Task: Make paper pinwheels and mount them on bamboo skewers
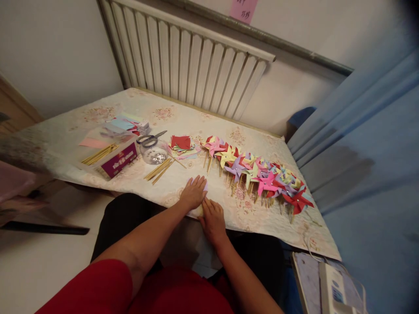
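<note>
A table spans the frame, pinwheels at right, a box at left, probably leaving elbow room. Below centre, the left hand lies flat; the right hand's grip I cannot tell. Lilac paper sits under the left fingers, apparently pressed steady.

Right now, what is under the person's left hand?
Lilac paper peeks out from under the left hand. The rest is covered, so its full shape cannot be seen.
</note>
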{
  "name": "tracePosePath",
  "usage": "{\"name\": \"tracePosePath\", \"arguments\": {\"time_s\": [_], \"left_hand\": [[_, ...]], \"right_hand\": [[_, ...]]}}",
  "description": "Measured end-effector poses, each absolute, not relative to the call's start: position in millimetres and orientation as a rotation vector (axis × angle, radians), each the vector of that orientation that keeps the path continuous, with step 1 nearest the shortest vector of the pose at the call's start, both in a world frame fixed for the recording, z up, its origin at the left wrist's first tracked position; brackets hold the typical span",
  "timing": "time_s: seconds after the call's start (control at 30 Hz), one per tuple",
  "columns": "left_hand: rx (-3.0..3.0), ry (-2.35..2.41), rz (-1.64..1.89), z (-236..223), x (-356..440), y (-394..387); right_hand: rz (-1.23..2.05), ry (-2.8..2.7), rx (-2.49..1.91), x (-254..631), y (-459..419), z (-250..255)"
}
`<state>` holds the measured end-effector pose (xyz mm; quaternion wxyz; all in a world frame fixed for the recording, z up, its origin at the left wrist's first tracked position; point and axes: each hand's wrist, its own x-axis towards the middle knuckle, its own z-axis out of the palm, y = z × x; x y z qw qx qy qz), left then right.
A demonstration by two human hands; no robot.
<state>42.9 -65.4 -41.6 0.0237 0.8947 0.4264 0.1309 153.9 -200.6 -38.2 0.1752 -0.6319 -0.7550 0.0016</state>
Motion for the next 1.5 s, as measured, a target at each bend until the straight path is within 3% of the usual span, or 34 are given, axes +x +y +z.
{"name": "tracePosePath", "arguments": {"time_s": [1.5], "left_hand": [[2.781, 1.26, 0.38, -46, 40, -61]], "right_hand": [[-0.055, -2.11, -1.83, 149, -204, -49]]}}
